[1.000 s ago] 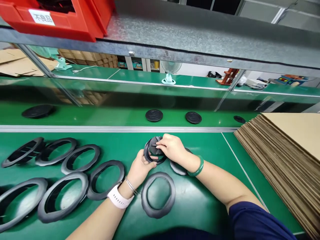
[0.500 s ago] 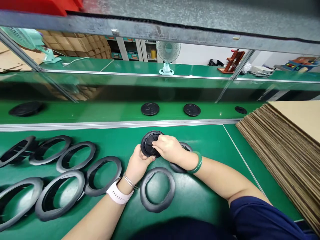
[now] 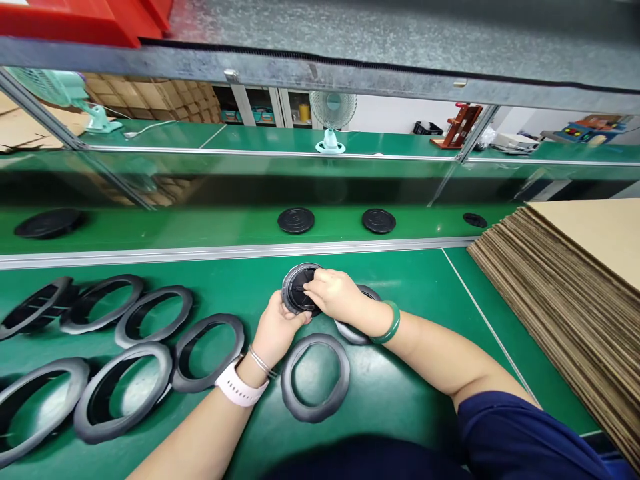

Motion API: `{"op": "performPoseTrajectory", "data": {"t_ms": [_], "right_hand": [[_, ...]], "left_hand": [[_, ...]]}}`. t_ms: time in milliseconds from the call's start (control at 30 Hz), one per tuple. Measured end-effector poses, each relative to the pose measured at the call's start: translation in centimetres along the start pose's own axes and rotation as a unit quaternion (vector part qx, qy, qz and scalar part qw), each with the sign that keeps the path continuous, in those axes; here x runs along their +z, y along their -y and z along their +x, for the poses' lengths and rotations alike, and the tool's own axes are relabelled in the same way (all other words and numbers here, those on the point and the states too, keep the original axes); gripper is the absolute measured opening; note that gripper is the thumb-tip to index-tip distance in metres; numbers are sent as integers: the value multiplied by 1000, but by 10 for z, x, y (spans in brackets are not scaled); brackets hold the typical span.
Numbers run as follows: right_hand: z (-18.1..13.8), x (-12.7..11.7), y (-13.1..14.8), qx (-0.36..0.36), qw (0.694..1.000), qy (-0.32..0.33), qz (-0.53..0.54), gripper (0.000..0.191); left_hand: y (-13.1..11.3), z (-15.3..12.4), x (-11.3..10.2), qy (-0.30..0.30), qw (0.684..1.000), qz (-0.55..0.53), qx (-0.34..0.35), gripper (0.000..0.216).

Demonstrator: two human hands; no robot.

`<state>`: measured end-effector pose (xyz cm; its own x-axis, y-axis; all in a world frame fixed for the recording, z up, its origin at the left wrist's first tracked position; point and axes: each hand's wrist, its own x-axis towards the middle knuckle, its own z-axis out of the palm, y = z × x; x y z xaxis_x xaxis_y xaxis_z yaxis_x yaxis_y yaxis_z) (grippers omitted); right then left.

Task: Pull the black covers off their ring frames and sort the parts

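My left hand [image 3: 277, 331] grips a round black disc part [image 3: 296, 288] from below and holds it tilted above the green table [image 3: 410, 380]. My right hand [image 3: 336, 295] is closed over the disc's right side, fingertips pinching at its centre. A grey rubber ring [image 3: 315, 377] lies flat just below both hands. Another ring [image 3: 356, 331] lies under my right wrist, mostly hidden.
Several grey rings [image 3: 150, 315] lie spread across the table's left side. Black discs [image 3: 296, 220] sit on the conveyor belt [image 3: 200, 227] beyond a metal rail. A cardboard stack [image 3: 575, 293] fills the right. A metal shelf with a red bin [image 3: 80, 20] hangs overhead.
The disc has turned slightly in my hands from showing its slotted side to its flatter face. My hands stayed in place while the view shifted a little.
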<state>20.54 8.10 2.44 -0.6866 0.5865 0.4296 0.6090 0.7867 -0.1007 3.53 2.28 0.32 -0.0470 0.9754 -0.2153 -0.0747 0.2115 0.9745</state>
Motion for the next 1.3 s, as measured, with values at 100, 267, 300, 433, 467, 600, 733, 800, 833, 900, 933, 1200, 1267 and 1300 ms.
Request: {"op": "performPoseTrajectory", "data": {"t_ms": [100, 267, 300, 433, 467, 600, 733, 800, 833, 900, 933, 1200, 1267, 1300], "right_hand": [[1, -2, -1, 29, 999, 17, 30, 9], [2, -5, -1, 48, 997, 40, 49, 9], [2, -6, 0, 49, 997, 42, 53, 10], [0, -7, 3, 54, 996, 38, 53, 25], [0, -6, 3, 49, 997, 42, 47, 28], [-2, -4, 4, 26, 997, 70, 12, 34], [1, -2, 4, 25, 995, 92, 0, 35], [4, -2, 5, 32, 994, 101, 4, 32], [5, -3, 5, 35, 994, 102, 6, 29], [6, -6, 6, 32, 995, 98, 4, 24], [6, -9, 6, 28, 996, 87, 8, 24], [4, -18, -11, 272, 903, -88, 321, 25], [5, -12, -13, 297, 877, -50, 374, 13], [5, -9, -13, 299, 874, -45, 380, 10]], "left_hand": [[-1, -2, 0, 2, 1000, 16, 7, 61], [-1, -4, 1, 6, 999, 31, 11, 60], [-1, -4, 1, 7, 999, 33, 10, 61], [-2, -3, -1, 8, 999, 41, 11, 65], [-2, -2, -2, 10, 999, 42, 11, 66], [-3, -2, -2, 14, 999, 41, 13, 65], [-3, -3, -1, 11, 999, 30, 15, 65], [-2, -3, -1, 10, 1000, 26, 13, 65], [-2, -3, -1, 9, 1000, 24, 12, 66], [1, -1, -2, 8, 1000, 19, 11, 67], [2, 0, -3, 6, 1000, 15, 13, 68], [2, 0, -1, -4, 997, -31, 75, 75], [1, -5, 0, 10, 996, -22, 82, 83], [1, -7, 1, 19, 996, -5, 85, 87]]}}
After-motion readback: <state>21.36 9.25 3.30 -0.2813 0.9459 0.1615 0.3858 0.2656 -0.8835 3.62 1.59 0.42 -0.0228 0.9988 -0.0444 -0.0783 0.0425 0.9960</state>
